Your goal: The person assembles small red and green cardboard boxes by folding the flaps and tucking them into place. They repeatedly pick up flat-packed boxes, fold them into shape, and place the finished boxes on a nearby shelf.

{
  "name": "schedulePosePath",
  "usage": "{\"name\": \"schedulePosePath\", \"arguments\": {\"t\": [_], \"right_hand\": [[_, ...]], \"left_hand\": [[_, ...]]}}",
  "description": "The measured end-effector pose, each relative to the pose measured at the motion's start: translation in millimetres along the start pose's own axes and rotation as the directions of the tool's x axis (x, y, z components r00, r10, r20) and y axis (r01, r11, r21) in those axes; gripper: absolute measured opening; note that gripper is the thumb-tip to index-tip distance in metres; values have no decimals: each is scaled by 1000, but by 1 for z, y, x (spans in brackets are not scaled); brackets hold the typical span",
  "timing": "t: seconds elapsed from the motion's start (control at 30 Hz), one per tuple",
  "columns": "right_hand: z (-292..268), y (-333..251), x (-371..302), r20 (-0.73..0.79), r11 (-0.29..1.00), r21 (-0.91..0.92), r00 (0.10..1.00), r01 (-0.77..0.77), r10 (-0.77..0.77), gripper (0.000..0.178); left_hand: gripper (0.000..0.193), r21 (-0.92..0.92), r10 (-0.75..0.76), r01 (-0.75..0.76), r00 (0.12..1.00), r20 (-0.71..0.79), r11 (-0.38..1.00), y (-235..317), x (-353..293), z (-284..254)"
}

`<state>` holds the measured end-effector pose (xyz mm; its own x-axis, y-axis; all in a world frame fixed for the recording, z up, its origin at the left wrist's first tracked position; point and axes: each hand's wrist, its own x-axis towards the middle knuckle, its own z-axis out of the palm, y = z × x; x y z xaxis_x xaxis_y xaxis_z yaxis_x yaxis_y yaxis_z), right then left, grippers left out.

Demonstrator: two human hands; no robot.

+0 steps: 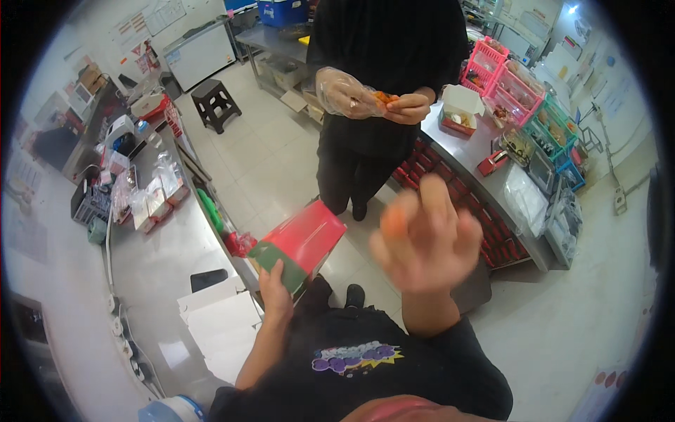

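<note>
My left hand [276, 290] is closed on the lower end of a red and green carton box [307, 235], tilted over the gap beside the left counter. Raised to the right of the box, my right hand [432, 246] is smeared by motion, its fingers curled. A small orange piece [396, 222], blurred, shows at its fingers; its kind cannot be made out. Facing me, a person in black holds an orange piece of food [384, 97] in both hands, one of them in a clear plastic glove [344, 93].
White flattened cardboard [221, 327] and a dark phone-like slab [209, 280] lie on the left steel counter [165, 281]. An open food box [460, 112], coloured baskets [517, 91] and a red stapler-like tool [492, 163] stand on the right counter. A dark stool [215, 104] is on the floor behind.
</note>
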<state>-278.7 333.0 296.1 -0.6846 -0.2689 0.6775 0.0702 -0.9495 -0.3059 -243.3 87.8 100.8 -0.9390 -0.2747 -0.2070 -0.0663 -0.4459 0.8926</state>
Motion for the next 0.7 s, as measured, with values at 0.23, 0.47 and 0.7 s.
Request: {"name": "schedulePosePath", "arguments": {"t": [0.23, 0.47, 0.7], "right_hand": [[61, 1, 7, 359, 950, -263, 931, 166, -63, 32], [43, 18, 12, 498, 917, -109, 819, 383, -283, 31], [3, 9, 0, 43, 966, -213, 989, 148, -142, 28]], "left_hand": [[36, -36, 29, -32, 995, -97, 999, 17, 6, 4], [41, -7, 58, -59, 992, -112, 998, 23, 13, -6], [39, -24, 90, -93, 989, -118, 995, 23, 15, -4]]}}
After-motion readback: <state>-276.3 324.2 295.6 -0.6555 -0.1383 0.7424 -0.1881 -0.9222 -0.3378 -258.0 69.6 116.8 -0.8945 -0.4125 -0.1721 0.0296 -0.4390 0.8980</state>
